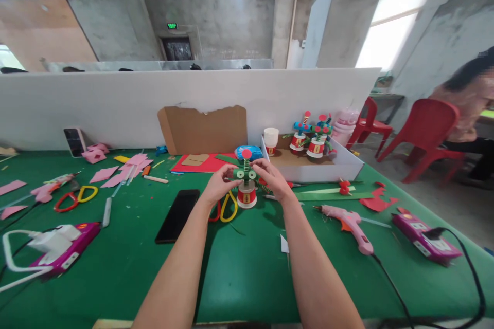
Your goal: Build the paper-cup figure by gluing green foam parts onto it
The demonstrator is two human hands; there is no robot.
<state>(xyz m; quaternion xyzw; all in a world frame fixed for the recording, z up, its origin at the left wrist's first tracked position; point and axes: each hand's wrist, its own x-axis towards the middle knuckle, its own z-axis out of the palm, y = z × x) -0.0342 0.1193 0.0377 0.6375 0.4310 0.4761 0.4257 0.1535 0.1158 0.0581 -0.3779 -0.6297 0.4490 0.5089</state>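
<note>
A small craft figure (246, 185) stands on the green table (239, 267): an upturned red-and-white paper cup with a green body, googly eyes, coiled arms and a red disc on top. My left hand (221, 183) pinches its left side. My right hand (272, 177) grips its right side. Both forearms reach in from the near edge.
Yellow-handled scissors (227, 208) and a black phone (177, 215) lie beside the figure. A pink glue gun (349, 222) rests right, another (48, 189) left. A white box (347, 167) holds two finished figures (311, 139). Power strips, paper scraps, a cardboard piece. A person sits far right.
</note>
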